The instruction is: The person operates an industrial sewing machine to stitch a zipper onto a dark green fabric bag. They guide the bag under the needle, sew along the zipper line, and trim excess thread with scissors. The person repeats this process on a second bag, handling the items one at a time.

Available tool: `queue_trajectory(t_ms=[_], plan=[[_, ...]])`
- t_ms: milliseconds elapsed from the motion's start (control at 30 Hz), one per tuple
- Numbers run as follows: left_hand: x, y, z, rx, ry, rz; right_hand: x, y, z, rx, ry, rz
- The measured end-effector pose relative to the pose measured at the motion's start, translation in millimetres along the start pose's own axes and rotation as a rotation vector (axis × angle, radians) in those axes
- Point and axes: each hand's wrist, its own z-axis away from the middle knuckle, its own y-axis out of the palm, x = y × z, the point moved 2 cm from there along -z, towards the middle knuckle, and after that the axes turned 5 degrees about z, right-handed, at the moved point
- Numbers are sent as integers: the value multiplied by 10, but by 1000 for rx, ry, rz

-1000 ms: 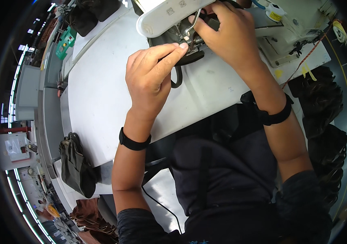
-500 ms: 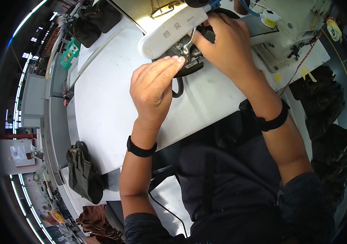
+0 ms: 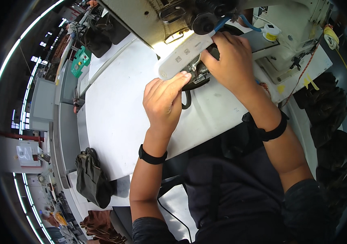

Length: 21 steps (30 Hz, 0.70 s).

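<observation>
White and smooth, the table (image 3: 114,122) spreads beneath both grips. Just past the left grip (image 3: 162,101), a dark workpiece with a curved edge (image 3: 197,84) sits under the cream metal sewing machine (image 3: 141,20), whose top is cut off by the upper edge; a dark loop (image 3: 188,99) hangs just right of that grip. Left fingertips lie together at the workpiece's near side, but the thumb is hidden, so I cannot tell whether they pinch it. Beyond and right, the right grip (image 3: 232,61) curls over the dark material, its fingertips hard to make out; whether it is closed on anything, I cannot tell. Between the two grips, a long white rounded plastic bar (image 3: 183,56) partly covers the small silvery metal parts (image 3: 199,72). Well to the near left of the left grip stands a dark olive bag with handles (image 3: 92,179).
</observation>
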Motion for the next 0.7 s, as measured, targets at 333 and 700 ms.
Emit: queue_trajectory(t_ms=[333, 700], plan=[[24, -9, 10, -5, -33, -26, -2, -12, 10, 27, -6, 47], [65, -196, 42, 177, 17, -70, -577, -1847, -586, -76, -158, -54]])
